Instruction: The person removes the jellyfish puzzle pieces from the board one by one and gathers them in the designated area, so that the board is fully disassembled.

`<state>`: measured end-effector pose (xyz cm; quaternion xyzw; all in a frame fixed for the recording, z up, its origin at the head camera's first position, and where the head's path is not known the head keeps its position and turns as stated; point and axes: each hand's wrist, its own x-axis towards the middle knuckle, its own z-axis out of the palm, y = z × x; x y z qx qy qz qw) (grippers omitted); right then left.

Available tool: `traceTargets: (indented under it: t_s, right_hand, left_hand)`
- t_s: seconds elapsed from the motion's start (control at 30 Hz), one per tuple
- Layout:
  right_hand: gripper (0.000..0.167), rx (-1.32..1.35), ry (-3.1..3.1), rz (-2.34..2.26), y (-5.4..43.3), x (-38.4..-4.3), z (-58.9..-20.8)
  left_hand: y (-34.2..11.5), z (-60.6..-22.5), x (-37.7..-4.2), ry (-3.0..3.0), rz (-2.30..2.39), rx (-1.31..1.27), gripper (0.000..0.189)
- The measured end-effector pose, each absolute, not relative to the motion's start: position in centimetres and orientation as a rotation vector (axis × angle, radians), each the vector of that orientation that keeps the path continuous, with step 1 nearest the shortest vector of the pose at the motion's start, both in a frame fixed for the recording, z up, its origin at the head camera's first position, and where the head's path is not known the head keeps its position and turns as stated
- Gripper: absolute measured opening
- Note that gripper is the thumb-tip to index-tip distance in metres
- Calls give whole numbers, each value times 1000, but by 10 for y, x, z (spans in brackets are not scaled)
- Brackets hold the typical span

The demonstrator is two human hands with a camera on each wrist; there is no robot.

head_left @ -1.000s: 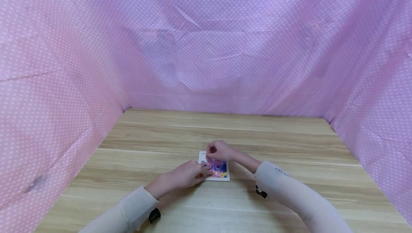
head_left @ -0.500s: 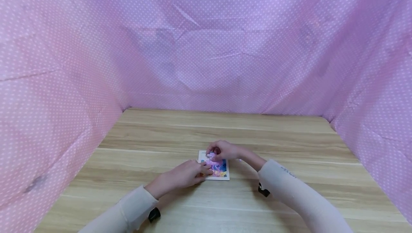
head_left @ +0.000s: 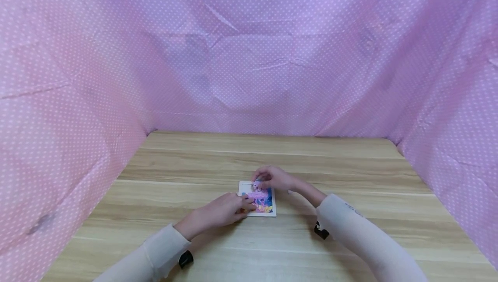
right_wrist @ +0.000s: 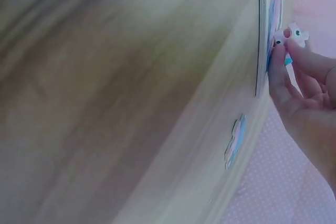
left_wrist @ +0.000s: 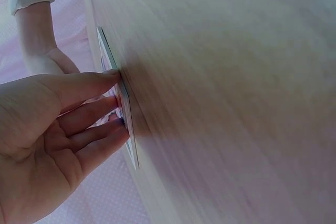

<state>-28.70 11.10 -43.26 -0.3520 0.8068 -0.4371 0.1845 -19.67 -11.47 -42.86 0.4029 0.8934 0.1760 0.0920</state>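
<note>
A white-bordered jigsaw puzzle board (head_left: 274, 208) with a pink, purple and blue picture lies flat on the table. Fingertips of my left hand (head_left: 229, 209) rest on the board's left part; the left wrist view shows the thumb against its edge. My right hand (head_left: 277, 178) pinches a small pink puzzle piece (right_wrist: 296, 34) with a printed eye between thumb and fingers. That piece is over the upper part of the board, where a pale area shows. Whether it touches the board I cannot tell. The fingers hide parts of the picture.
Another puzzle piece (right_wrist: 235, 141), pink and blue, lies loose on the wooden table (head_left: 194, 156) to the right of the board, mostly hidden under the right wrist in the head view. Pink dotted cloth (head_left: 249, 65) hangs around the table's back and sides.
My right hand has shifted slightly right and away from me, and the pink puzzle piece has moved up the board with it. The left hand has stayed in place on the board.
</note>
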Motion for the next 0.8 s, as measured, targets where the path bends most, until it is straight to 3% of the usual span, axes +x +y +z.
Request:
traceTargets:
  t_s: [0.4, 0.8]
  right_hand:
    - [24, -669, 2330, -1582, 140, -291, -420]
    - [23, -631, 2356, -1527, 192, -290, -427]
  left_hand:
    - [-114, -427, -199, 2656, 514, 1173, 30]
    - [-114, -430, -198, 2646, 524, 1154, 30]
